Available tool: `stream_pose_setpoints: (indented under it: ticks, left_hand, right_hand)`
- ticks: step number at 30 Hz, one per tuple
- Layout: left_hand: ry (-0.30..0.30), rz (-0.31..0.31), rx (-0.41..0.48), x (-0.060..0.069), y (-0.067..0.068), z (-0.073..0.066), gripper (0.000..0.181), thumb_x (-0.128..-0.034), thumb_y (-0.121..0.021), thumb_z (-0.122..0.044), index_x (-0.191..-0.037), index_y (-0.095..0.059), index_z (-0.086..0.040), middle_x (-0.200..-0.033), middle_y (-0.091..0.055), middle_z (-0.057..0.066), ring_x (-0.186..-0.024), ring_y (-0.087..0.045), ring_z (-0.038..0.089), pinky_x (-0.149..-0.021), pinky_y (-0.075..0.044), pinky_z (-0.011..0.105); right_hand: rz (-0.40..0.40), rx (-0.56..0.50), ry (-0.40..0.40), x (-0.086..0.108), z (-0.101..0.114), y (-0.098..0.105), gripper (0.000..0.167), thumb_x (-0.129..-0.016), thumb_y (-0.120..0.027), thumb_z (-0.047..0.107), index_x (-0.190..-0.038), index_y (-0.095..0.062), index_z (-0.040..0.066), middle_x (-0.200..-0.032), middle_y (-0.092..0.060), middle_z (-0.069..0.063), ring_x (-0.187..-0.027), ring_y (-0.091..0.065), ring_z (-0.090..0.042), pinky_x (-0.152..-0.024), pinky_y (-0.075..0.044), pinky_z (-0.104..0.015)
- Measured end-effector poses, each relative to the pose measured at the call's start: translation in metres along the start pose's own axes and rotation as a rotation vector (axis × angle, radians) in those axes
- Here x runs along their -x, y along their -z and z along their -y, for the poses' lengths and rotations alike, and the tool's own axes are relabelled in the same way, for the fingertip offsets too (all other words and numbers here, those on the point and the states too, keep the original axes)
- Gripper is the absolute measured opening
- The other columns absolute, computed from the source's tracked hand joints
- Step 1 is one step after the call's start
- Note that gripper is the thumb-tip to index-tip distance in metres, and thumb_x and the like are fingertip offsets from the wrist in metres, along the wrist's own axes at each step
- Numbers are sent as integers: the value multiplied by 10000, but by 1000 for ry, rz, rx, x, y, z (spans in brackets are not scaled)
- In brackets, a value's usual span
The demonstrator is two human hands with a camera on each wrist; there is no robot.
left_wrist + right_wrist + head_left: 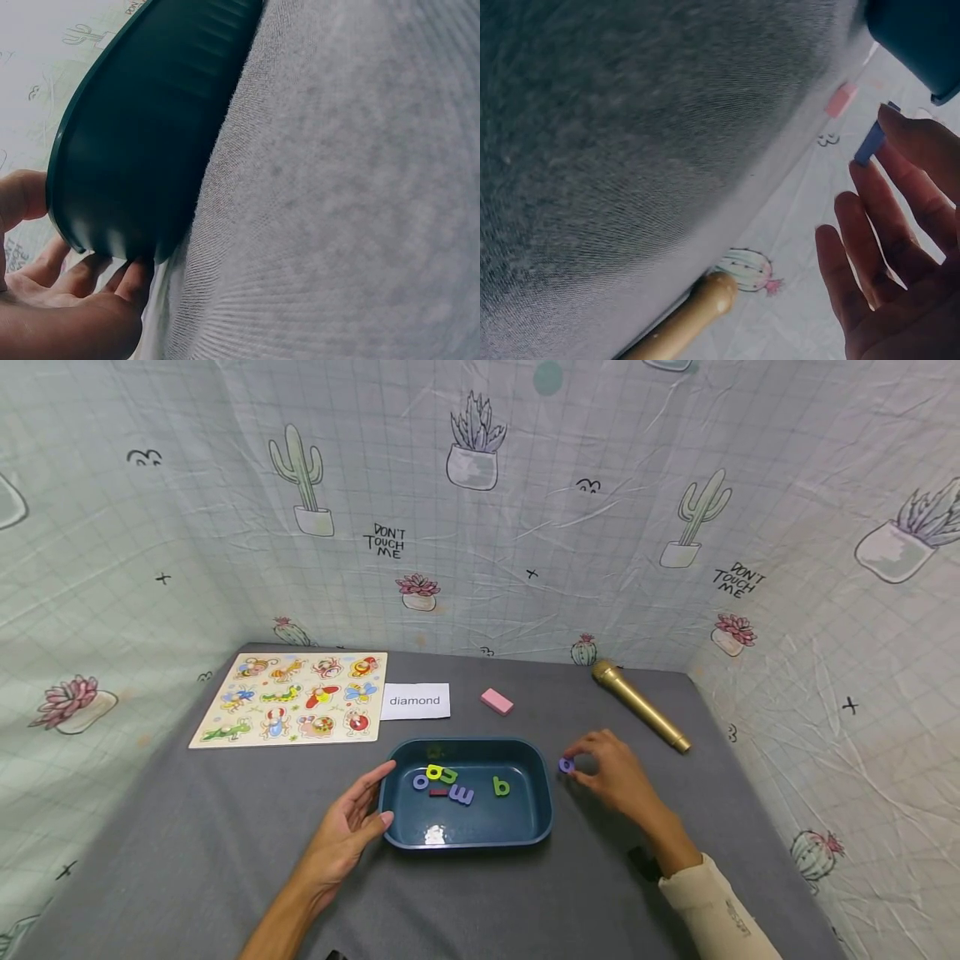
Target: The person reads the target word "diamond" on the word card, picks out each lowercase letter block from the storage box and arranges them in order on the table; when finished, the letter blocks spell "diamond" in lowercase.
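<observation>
Purple letter (566, 766), ring-shaped in the head view, is pinched between your right hand's (613, 777) thumb and fingers, just right of the blue tray (480, 828). Your right wrist view shows it edge-on instead. Your left hand (347, 835) spreads thumb and fingers along the tray's left end; its wrist view adds fingertips against the outer wall. Only the head view shows the green b (501, 787) inside.

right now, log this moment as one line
left hand: touches tray at left end | right hand: pinches purple letter, right of tray | in tray: letters, dark red bar | beyond tray: pink block, "diamond" card
</observation>
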State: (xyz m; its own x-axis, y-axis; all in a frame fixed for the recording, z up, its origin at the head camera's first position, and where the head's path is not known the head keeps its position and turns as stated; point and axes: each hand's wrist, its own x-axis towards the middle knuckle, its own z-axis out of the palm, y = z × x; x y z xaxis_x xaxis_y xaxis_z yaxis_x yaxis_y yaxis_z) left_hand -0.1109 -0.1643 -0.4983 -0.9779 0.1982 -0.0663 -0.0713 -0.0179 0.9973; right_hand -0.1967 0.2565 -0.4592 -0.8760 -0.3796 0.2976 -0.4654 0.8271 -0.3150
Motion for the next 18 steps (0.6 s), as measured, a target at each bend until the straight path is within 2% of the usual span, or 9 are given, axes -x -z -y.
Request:
stream_pose_setpoints:
  ticks: [3,6,16,18]
  left_hand:
    - [-7,2,3,0,0,0,673,-1049,-659,-91,-1645,-383,-238,-1762,-267,27,-1660,-176,314,-1230,-355,215]
    - [-13,1,10,0,0,1,674,-1045,-663,-83,-1643,-386,-226,-1761,-271,37,-1659,-176,321,-1092,-361,45]
    - [3,5,9,0,0,1,669,-1047,-670,-111,-1638,-390,-254,-1761,-269,19,-1660,-177,311,-1083,-354,37]
    - [2,6,7,0,0,1,667,-1049,-668,-115,-1639,-389,-256,-1760,-271,15,-1660,-178,306,-1113,-351,63]
  right_hand:
    - [51,7,-9,0,-3,-2,236,-800,-924,88,-1011,-821,116,-1107,-765,-73,-1084,-657,-311,-934,-545,-566]
    - [85,6,-11,-1,-5,-4,223,-804,-920,82,-1002,-825,124,-1111,-766,-73,-1080,-657,-310,-935,-544,-563]
    - [127,19,9,-1,-11,-9,271,-752,-943,50,-991,-835,113,-1071,-782,-74,-1034,-664,-298,-927,-555,-539]
    - [137,28,12,-1,-13,-10,273,-755,-944,62,-1000,-836,120,-1078,-786,-71,-1038,-663,-295,-932,-554,-538]
